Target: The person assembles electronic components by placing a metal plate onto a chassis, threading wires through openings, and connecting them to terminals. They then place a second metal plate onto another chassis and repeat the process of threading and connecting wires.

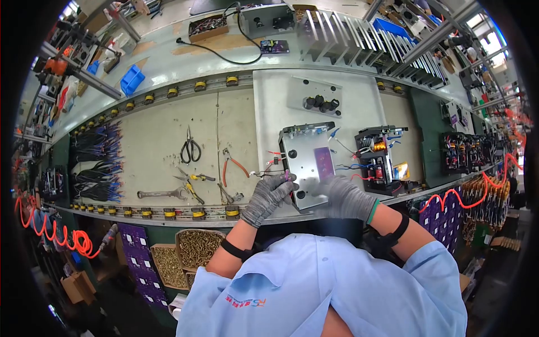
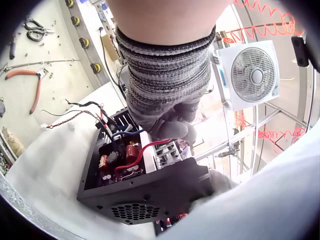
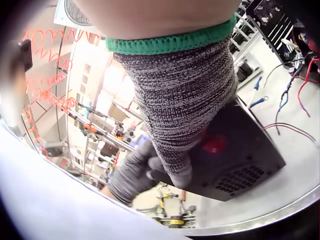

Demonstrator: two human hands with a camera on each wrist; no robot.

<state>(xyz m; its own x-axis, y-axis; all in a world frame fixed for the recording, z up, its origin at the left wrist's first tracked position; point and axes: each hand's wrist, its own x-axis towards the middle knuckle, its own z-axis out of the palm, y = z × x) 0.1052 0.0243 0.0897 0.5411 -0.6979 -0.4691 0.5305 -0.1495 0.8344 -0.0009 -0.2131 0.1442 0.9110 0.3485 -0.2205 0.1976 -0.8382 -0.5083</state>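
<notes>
A metal case [image 1: 306, 163] with a bare silver top stands before me; its black side with a honeycomb vent [image 2: 135, 212] shows in the left wrist view. My left hand [image 1: 269, 196], in a grey knitted glove, is at the case's left edge. Its thumb and fingertips pinch a small purple piece [image 1: 287, 175]. A red wire [image 2: 142, 156] runs inside the case below that hand. My right hand [image 1: 345, 197], gloved and blurred, is over the case's near right corner; its fingertips overlap the black side panel [image 3: 235, 155] in the right wrist view. I cannot tell whether it grips anything.
A second, uncovered unit [image 1: 379, 157] with loose wires stands right of the case. Left lie pliers with red handles [image 1: 234, 165], black scissors [image 1: 191, 149] and a wrench [image 1: 163, 194]. Behind the case is a metal plate [image 1: 315, 96] with black parts.
</notes>
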